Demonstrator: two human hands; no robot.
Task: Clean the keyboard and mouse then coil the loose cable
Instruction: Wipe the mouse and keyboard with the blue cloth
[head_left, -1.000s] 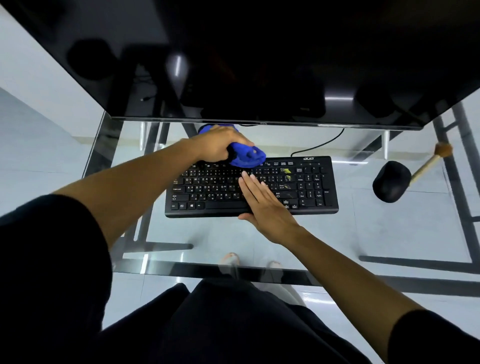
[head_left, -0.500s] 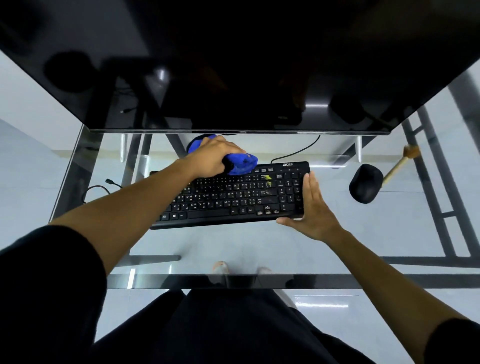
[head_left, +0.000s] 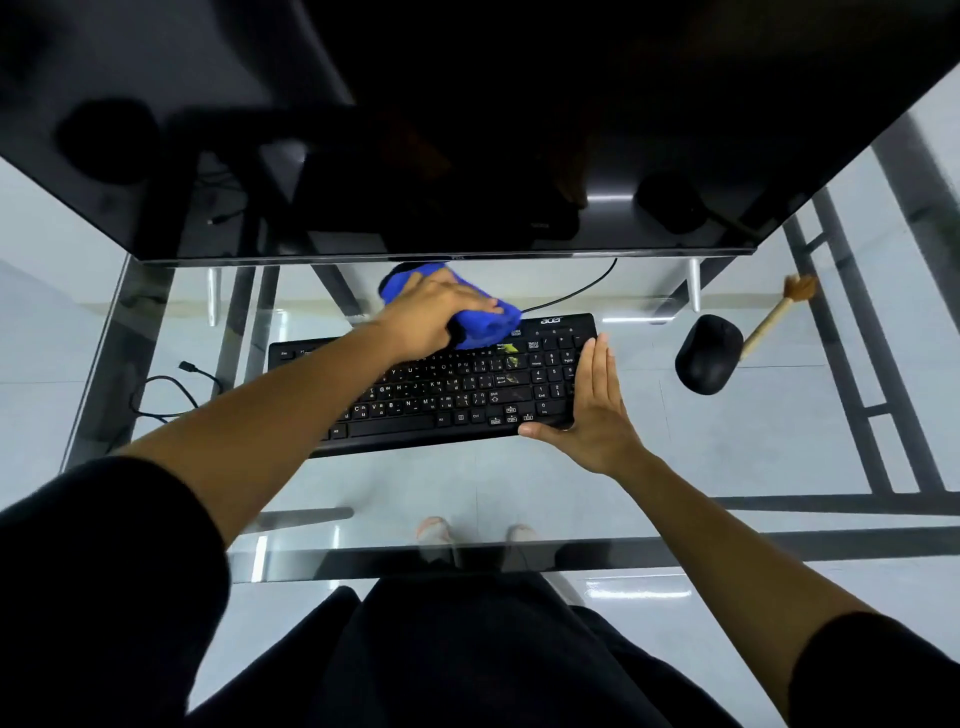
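Glass desk (head_left: 701, 467) carries the keyboard (head_left: 447, 387), under the monitor. My left hand (head_left: 431, 317) grips the blue cloth (head_left: 483, 322) on its top rows; my right hand (head_left: 592, 410), flat and open, braces its right end. I should wipe row by row, with light pressure.

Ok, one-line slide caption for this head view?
Left hand wipes black keyboard with blue cloth; right hand braces its right end.
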